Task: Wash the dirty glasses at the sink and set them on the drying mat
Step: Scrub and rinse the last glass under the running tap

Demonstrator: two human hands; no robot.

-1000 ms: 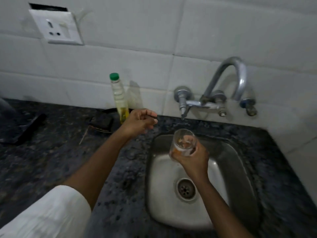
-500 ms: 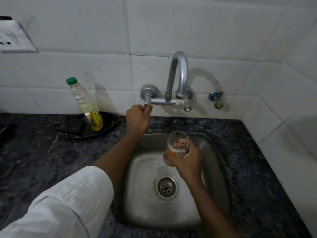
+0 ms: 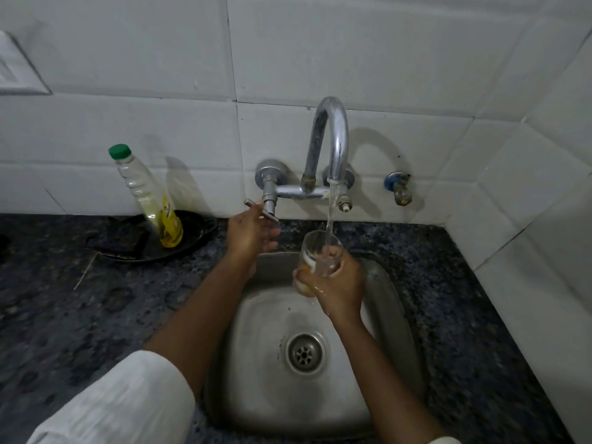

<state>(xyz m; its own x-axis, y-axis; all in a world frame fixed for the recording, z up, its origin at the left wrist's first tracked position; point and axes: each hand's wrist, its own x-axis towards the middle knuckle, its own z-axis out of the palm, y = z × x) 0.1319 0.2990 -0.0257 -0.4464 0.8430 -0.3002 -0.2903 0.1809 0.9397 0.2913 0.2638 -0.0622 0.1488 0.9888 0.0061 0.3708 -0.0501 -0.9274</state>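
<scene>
My right hand grips a clear glass with orange residue inside, holding it upright over the steel sink. Water pours from the curved chrome tap straight into the glass. My left hand is just under the left tap handle, fingers loosely apart and touching the lever from below. No drying mat is in view.
A bottle with a green cap and yellow liquid stands in a dark pan left of the sink on the dark speckled counter. A second small valve sticks out of the white tiled wall. A wall corner closes the right side.
Water now runs from the tap into the glass. My left hand has loosened off the handle, and my right hand has shifted the glass right, under the spout.
</scene>
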